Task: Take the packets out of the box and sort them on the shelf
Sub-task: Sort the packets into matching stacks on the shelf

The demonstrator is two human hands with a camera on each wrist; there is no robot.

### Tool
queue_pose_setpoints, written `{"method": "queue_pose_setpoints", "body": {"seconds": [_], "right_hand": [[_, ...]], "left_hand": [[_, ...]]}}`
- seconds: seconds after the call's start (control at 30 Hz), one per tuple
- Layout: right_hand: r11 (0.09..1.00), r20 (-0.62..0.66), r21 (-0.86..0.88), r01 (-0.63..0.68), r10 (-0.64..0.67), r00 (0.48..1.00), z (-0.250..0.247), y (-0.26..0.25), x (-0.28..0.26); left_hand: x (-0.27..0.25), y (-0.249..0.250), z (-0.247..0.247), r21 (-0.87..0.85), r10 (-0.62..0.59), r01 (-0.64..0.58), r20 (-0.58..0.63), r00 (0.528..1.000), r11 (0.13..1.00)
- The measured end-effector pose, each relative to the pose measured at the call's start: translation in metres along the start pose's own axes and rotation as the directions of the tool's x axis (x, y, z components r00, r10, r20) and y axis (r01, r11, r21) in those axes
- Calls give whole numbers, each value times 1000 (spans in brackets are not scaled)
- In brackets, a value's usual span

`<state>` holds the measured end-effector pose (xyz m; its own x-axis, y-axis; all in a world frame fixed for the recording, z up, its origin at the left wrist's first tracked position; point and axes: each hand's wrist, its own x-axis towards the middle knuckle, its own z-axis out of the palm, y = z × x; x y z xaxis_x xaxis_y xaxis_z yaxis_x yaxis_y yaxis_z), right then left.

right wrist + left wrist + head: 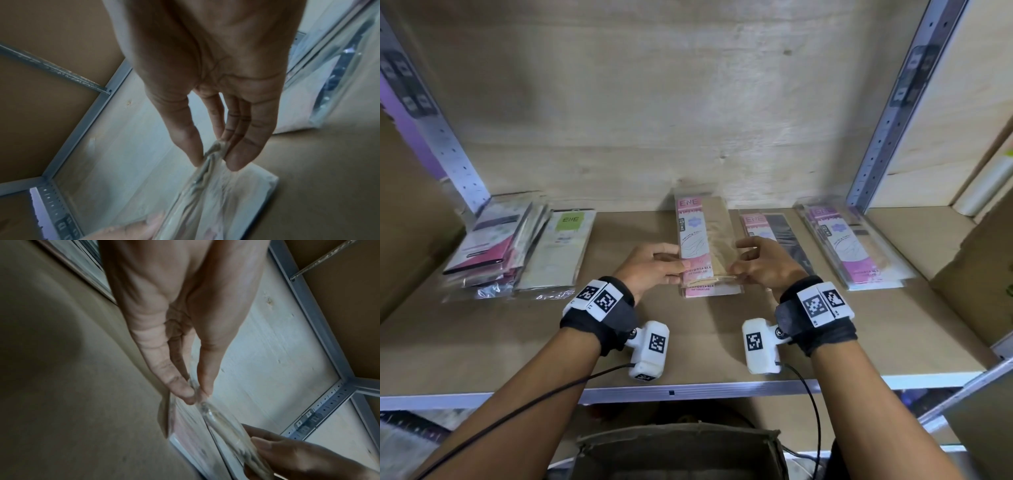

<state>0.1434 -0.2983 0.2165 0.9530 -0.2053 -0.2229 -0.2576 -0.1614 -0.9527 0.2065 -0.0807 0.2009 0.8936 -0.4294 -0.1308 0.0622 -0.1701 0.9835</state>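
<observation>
A pink and beige packet (703, 236) in clear plastic is held just above another pink packet (710, 290) that lies on the shelf board (688, 342). My left hand (654, 265) pinches its left edge between thumb and fingers; the left wrist view shows the same packet (218, 421) and my left hand (195, 394) on it. My right hand (755, 263) pinches the right edge; in the right wrist view my right hand (216, 155) nips the crumpled plastic of the packet (207, 191). The open box (681, 452) sits below the shelf, at the bottom of the head view.
Other packets lie sorted on the shelf: a pile at the far left (489, 246), a green-labelled one (561, 250), a pink and black one (777, 236), and a pink stack at the right (849, 243). Metal uprights (883, 130) flank the bay. A cardboard carton (979, 267) stands at the right.
</observation>
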Motion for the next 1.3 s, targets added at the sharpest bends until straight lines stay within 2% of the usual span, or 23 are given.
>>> {"method": "queue_pose_setpoints", "body": {"seconds": [0.13, 0.27, 0.6, 0.87, 0.93, 1.03, 1.1, 1.17, 1.3], "right_hand": [[988, -43, -154, -18, 11, 999, -4, 2, 4], [982, -17, -185, -45, 42, 999, -6, 4, 4], [987, 23, -139, -77, 81, 996, -6, 3, 2], [986, 25, -150, -67, 71, 997, -6, 3, 0], [974, -15, -223, -39, 36, 999, -6, 1, -1], [936, -124, -345, 66, -115, 986, -4, -7, -7], [908, -167, -396, 137, -218, 962, 5, -19, -11], [904, -142, -377, 202, -272, 952, 22, -33, -15], [956, 81, -149, 251, -241, 967, 74, -55, -16]], "left_hand": [[5, -2, 5, 12, -47, 47, -12, 999, 999], [6, -3, 6, 31, -78, 77, 4, 997, 997], [4, 1, 6, 31, -105, 106, -31, 994, 994], [3, 3, 6, 93, -100, 106, -60, 993, 990], [3, 4, 4, 117, -98, 107, -79, 992, 987], [0, 9, -9, 149, -81, 107, -171, 982, 983], [-4, 16, -28, 105, -65, 92, -238, 969, 990], [-11, 25, -52, 51, -45, 63, -289, 956, 997], [-32, 37, -107, 11, 7, -3, -409, 912, 1000]]}}
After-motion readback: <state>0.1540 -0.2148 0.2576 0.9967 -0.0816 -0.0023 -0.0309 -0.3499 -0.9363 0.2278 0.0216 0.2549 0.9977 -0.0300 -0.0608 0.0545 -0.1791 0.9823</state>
